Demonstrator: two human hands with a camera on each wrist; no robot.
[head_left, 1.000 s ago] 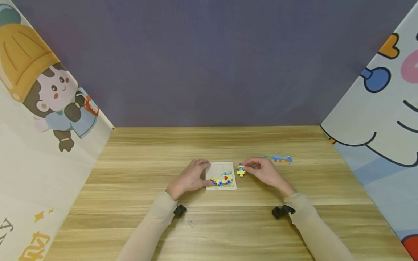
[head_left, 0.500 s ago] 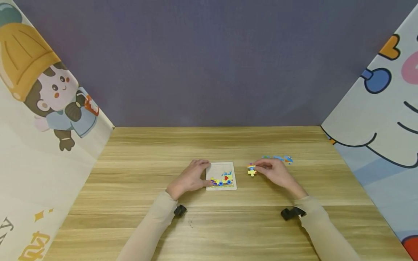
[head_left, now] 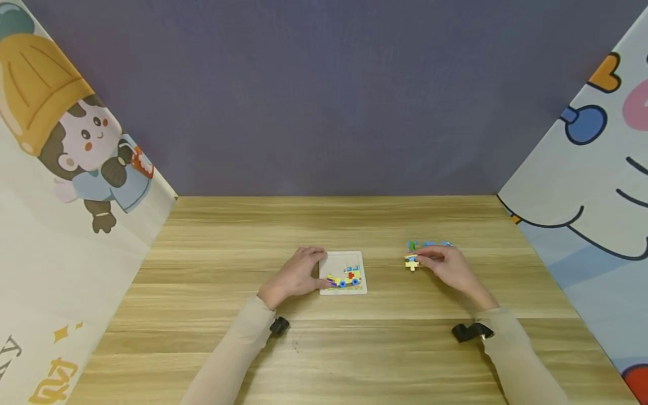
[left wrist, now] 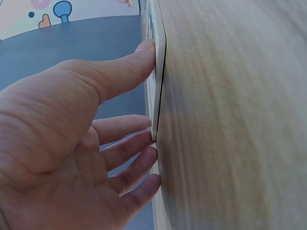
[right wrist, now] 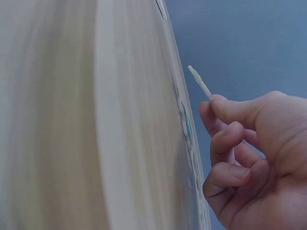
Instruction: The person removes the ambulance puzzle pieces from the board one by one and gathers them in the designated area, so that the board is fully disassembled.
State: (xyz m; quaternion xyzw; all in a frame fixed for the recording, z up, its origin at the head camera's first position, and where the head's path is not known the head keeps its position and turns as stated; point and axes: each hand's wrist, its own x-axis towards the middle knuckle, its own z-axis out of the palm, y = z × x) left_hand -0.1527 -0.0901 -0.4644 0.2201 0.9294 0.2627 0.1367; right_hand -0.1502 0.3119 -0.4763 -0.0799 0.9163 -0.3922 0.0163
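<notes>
My left hand (head_left: 298,275) lies at the left side of a pale square puzzle tray (head_left: 336,260). Its thumb rests on the tray's left side, and the relaxed fingers touch the upper-left corner; in the left wrist view the thumb (left wrist: 129,69) presses the tray (left wrist: 159,91) from above. Joined pieces in the tray's lower part show a yellow truck (head_left: 349,277) with blue wheels. My right hand (head_left: 448,269) pinches a yellow-and-blue puzzle piece (head_left: 412,262) between thumb and forefinger. The right wrist view shows this puzzle piece (right wrist: 199,81) edge-on, raised off the table.
Several loose puzzle pieces (head_left: 429,244), mostly blue with some green, lie in a row just beyond my right hand. The wooden table (head_left: 253,349) meets a dark wall (head_left: 324,112) at the back. Cartoon-printed panels (head_left: 45,236) stand at both sides.
My right hand has moved right with the pinched puzzle piece, from beside the tray to just in front of the loose pieces. My left hand and the tray have stayed put.
</notes>
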